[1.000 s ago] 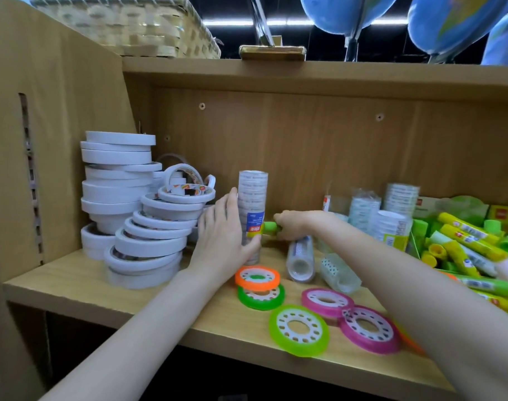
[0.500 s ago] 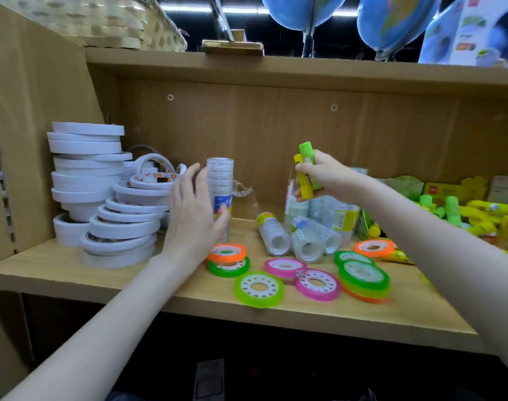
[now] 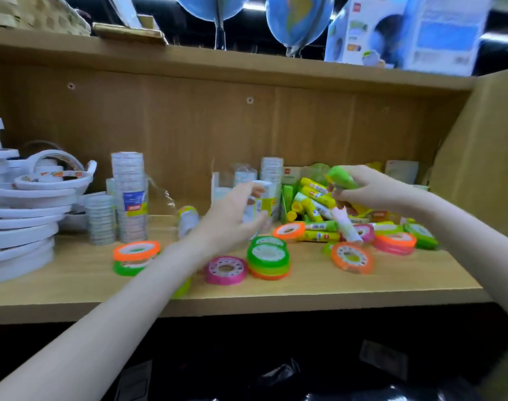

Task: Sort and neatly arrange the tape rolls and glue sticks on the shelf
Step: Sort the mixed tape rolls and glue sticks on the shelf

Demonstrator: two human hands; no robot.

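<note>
My right hand (image 3: 374, 189) grips a glue stick with a green cap (image 3: 341, 178) just above the heap of yellow-green glue sticks (image 3: 315, 198) at the back right of the shelf (image 3: 319, 289). My left hand (image 3: 232, 217) curls its fingers and thumb round a clear tape pack with a yellow-green label (image 3: 265, 202) at mid shelf; the hand is blurred. Coloured tape rolls lie along the front: an orange one on a green one (image 3: 135, 251), a pink one (image 3: 225, 269), a green-topped stack (image 3: 268, 256) and an orange one (image 3: 352, 257).
White tape rolls (image 3: 18, 227) are piled at the far left, with a tall column of clear tapes (image 3: 130, 198) beside them. The side panel (image 3: 484, 175) closes the shelf on the right. The upper board (image 3: 247, 68) carries globes and a box.
My view has swung right. My left hand left the tall clear tape column and moved right to the labelled pack. My right hand carried the glue stick right and down to the glue heap.
</note>
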